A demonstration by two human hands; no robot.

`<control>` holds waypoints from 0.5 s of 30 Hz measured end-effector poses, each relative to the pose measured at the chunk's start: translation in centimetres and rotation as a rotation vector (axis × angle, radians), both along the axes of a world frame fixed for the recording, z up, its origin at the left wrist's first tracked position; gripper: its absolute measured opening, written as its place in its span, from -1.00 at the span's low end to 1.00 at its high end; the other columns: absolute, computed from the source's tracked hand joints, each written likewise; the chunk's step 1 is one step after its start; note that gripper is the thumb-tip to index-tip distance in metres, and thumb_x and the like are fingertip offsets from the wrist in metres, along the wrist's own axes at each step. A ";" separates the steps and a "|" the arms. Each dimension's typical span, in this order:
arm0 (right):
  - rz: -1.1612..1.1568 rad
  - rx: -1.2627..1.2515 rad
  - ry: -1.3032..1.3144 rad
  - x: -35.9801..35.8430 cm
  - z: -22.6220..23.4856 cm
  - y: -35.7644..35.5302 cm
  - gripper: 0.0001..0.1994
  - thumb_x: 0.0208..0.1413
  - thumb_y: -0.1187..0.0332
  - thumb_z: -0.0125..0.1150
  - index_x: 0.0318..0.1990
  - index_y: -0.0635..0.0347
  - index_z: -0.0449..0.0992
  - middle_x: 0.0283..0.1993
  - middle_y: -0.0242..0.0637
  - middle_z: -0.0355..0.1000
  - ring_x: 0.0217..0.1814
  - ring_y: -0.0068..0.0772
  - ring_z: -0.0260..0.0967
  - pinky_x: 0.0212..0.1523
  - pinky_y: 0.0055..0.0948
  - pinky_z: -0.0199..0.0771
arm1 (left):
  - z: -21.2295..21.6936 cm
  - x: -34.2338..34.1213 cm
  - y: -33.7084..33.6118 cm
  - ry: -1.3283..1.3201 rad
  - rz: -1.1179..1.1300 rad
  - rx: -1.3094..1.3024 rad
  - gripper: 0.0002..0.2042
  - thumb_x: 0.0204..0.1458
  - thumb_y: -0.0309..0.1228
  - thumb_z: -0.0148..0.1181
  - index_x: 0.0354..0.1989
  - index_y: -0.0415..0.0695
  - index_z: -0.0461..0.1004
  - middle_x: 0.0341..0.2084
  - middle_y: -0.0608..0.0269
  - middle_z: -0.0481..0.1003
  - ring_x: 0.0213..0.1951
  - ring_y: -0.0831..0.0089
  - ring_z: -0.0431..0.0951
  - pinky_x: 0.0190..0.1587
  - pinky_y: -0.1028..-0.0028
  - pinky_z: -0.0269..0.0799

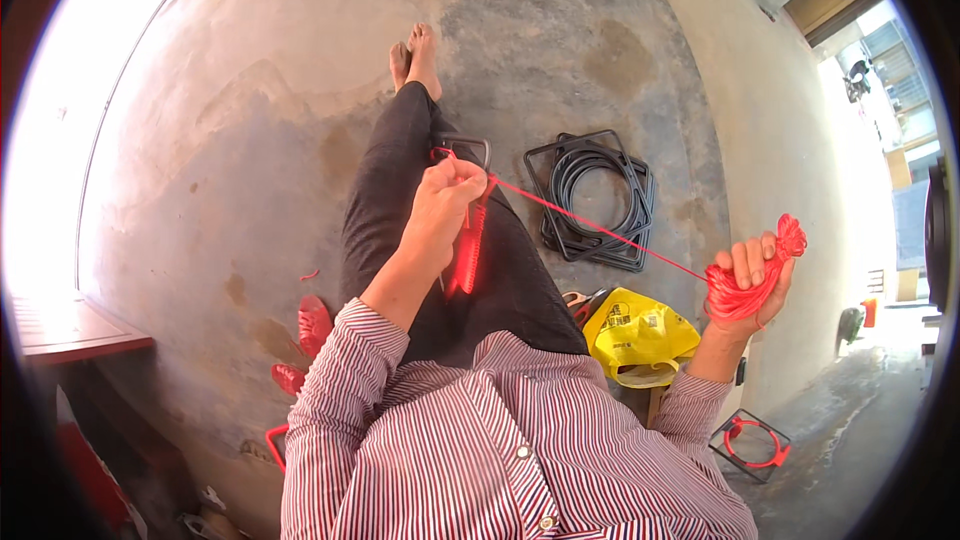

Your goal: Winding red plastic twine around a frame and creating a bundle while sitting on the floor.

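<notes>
My left hand (pixel 445 202) is closed in a pinch over my lap, gripping a black frame (pixel 487 152) partly wound with red cord (pixel 470 248). The fingers hide much of the frame. From this hand a single red strand (pixel 600 227) runs taut to the right. It ends at a hank of red cord (pixel 738 298), round which my right hand (pixel 752 265) is wrapped, held up and out to the side. One end of the hank sticks out above the fingers.
Black square frames with rings (pixel 592 202) lie stacked on the concrete floor beyond my right leg. Nearer sits a yellow plastic bag (pixel 640 335). A square frame with a red-wrapped ring (pixel 755 443) lies at right. Red items (pixel 313 325) and a reddish-brown table (pixel 85 330) are left.
</notes>
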State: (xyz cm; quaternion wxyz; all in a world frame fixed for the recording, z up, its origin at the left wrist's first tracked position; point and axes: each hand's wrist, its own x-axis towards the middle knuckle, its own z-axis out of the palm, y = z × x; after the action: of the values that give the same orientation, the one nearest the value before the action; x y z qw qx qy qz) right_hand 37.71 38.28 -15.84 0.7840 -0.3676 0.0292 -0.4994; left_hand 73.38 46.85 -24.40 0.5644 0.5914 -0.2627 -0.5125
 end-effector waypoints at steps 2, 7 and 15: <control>-0.229 0.075 0.019 -1.4 -2.0 -1.1 -0.74 0.27 0.13 0.01 -0.25 0.15 0.36 -0.55 -0.44 0.18 -0.52 -0.51 0.14 -0.26 -0.32 0.36 | -0.2 -0.4 -0.6 -0.009 0.119 0.033 -0.70 0.02 -0.37 0.11 -0.08 -0.21 0.43 -0.22 0.33 0.39 -0.15 0.53 0.34 -0.03 0.56 0.17; -0.147 0.329 0.429 7.9 -9.8 -0.1 -0.63 -0.10 0.33 0.18 -0.09 0.26 0.42 -0.50 -0.43 0.28 -0.52 -0.54 0.22 -0.45 -0.52 0.30 | -2.9 0.3 -1.1 0.038 0.241 0.126 -0.33 -0.12 -0.34 0.04 0.28 -0.15 0.17 0.14 0.20 0.21 0.05 0.41 0.27 0.09 0.34 0.11; 0.309 -0.111 1.051 16.6 -10.7 0.3 -0.83 0.00 0.36 0.22 -0.31 0.25 0.44 -0.46 -0.42 0.39 -0.44 -0.63 0.31 -0.38 -0.57 0.32 | -2.1 0.0 -0.7 0.481 0.118 0.159 -0.19 -0.11 -0.47 -0.07 0.43 -0.11 -0.16 -0.07 0.20 0.38 -0.15 0.40 0.46 -0.17 0.38 0.37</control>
State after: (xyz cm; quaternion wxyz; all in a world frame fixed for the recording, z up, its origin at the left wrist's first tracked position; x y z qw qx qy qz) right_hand 54.28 38.55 -26.56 0.7074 -0.6083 0.3362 -0.1286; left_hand 73.38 46.17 -26.49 0.5911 0.5096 -0.0449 -0.6237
